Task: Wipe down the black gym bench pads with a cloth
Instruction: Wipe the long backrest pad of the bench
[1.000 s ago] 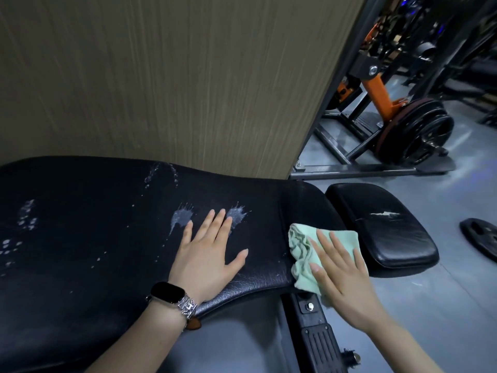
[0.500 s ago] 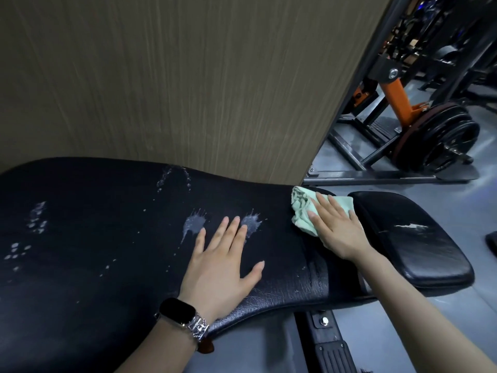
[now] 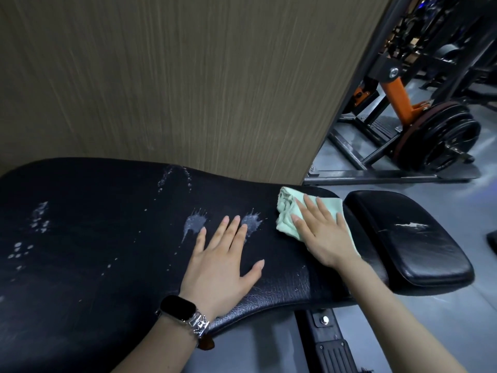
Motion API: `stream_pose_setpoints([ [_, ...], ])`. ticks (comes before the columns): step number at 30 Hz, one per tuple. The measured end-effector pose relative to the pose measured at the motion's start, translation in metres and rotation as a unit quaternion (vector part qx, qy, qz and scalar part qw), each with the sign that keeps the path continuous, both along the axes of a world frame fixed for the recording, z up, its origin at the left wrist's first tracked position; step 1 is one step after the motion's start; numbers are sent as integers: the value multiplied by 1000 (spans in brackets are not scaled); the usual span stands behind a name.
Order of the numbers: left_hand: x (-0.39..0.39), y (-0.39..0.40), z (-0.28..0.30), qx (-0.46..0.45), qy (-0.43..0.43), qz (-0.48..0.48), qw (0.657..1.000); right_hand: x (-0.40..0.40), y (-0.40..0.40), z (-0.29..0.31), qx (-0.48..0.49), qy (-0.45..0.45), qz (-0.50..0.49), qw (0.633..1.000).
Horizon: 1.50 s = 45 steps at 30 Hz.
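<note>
Pictured from above: long black bench pad (image 3: pixel 94 251) stretched across the lower left and centre of the frame, flecked with pale wet splashes (image 3: pixel 195 223), the largest two at centre. Left hand (image 3: pixel 220 265) laid flat on the pad, palm down, fingers spread, fingertips touching the right-hand splash; empty, gripping nothing. Black smartwatch (image 3: pixel 178 309) with a metal-link band worn on that wrist, low in the frame.

Right of centre, right hand (image 3: pixel 322 232) pressed flat, fingers extended and slightly apart, on a pale green cloth (image 3: pixel 286 211) bunched at the narrow right end of the long pad. Cloth pinned under the palm rather than pinched, its folded edge showing left of the fingers, one strip trailing under the wrist.

Just beside it, at the right of the frame, shorter black seat pad (image 3: pixel 408 238), scuffed white near its middle, separated from the long pad by a narrow gap. Black metal frame (image 3: pixel 330 343) with a bolt visible below the gap, at bottom centre.

Wood-grain panel (image 3: pixel 174 76) filling the upper left and centre behind the pads. Upper right: orange-and-black machine (image 3: pixel 398 92) with stacked weight plates (image 3: pixel 443 135) standing on grey floor (image 3: pixel 457 192), well apart from the pads.
</note>
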<state>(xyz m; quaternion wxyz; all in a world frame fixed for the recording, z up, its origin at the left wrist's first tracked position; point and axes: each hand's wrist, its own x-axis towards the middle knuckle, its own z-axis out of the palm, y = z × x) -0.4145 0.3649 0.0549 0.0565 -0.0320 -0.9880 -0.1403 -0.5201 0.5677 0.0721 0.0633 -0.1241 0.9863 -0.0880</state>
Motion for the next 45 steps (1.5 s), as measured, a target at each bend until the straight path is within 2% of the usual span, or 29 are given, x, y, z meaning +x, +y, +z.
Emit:
stream_pose_setpoints([
  [14,0,1,1,8,7,-1,1000,114,-5,-6,8,23,40,999],
  [32,-2,1,-6,14,46,-3,999,-29,-71,-3,-14,5,-21,1000],
  [38,-1,-1,-5,-1,18,-1,1000,-28,-76,-3,-15,-2,-22,1000],
  [45,1,-1,-1,2,0,2,1000,11,-71,-6,-19,14,10,1000],
])
